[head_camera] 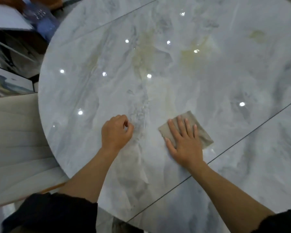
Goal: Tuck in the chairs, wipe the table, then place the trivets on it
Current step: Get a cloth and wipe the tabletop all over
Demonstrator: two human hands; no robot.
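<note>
A glossy grey-white marble table (183, 73) with a rounded left edge fills most of the view. A small beige cloth (203, 137) lies flat on it near the front. My right hand (185, 142) presses on the cloth with straight, spread fingers. My left hand (116, 132) rests on the bare tabletop to the left of the cloth, its fingers curled and holding nothing. A cream padded chair (15, 140) stands against the table's left edge. No trivet is in view.
Two thin dark seams cross the tabletop diagonally, one at the far left (107, 22), one at the right (242, 137). Yellowish marks (144, 52) show near the table's middle. A dark blue box (42, 19) and white items sit beyond the far left edge.
</note>
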